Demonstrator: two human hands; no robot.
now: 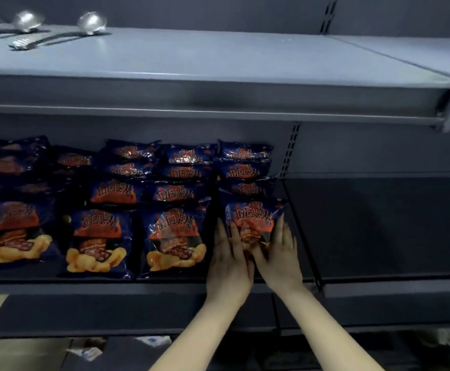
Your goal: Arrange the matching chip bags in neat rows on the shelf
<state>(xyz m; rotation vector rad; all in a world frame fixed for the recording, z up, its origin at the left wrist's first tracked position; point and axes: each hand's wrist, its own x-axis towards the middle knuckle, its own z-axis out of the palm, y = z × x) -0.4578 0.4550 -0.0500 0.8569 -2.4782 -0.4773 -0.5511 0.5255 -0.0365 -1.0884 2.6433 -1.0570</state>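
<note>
Dark blue chip bags with orange print lie in rows on the middle shelf (165,286). The front bag of the rightmost row (253,220) sits between my hands. My left hand (229,261) lies flat against its left edge with straight fingers. My right hand (280,253) presses its right side, fingers straight and pointing up. Behind it several more bags (245,170) line up toward the back. Further rows (175,236) (98,239) fill the shelf to the left, where the far-left bags (15,231) look less tidy.
The shelf bay to the right (379,223) past the slotted upright (289,153) is dark and holds nothing visible. Metal ladles (90,24) lie on the top shelf (218,60) at the far left. Below, a lower shelf (84,319) and some packets (87,353) near the floor.
</note>
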